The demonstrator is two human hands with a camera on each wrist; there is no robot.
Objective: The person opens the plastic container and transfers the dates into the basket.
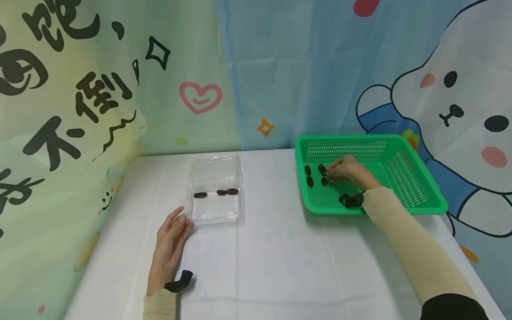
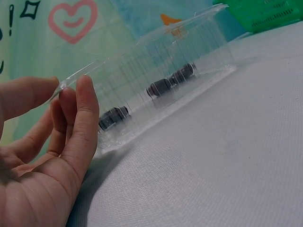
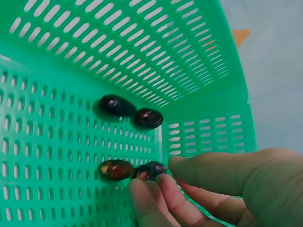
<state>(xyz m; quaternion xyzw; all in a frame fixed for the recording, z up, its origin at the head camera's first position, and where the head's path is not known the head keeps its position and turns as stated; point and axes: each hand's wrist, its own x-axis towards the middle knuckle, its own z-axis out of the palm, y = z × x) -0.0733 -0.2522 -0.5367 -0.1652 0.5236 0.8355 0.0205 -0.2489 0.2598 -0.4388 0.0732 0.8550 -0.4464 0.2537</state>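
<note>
My left hand (image 1: 174,240) pinches the near left rim of a clear plastic box (image 1: 216,213) between thumb and fingers. The box's lid lies folded back. In it lie three dark, glossy dates (image 1: 232,191), two end to end at the right and one apart at the left. My right hand (image 1: 350,171) is inside the green basket (image 1: 420,200), its thumb and fingertips closed around a dark date (image 3: 150,170), which partly hides behind them. That date sits end to end with a reddish-brown date (image 3: 117,169). Another pair of dates (image 3: 116,105) lies beside them.
Both objects stand on a white-covered table (image 1: 272,262), the box left of the basket. A printed cloth (image 1: 272,66) hangs behind and at the left. Each wrist carries a black camera mount (image 1: 180,282). The basket has slotted, raised walls.
</note>
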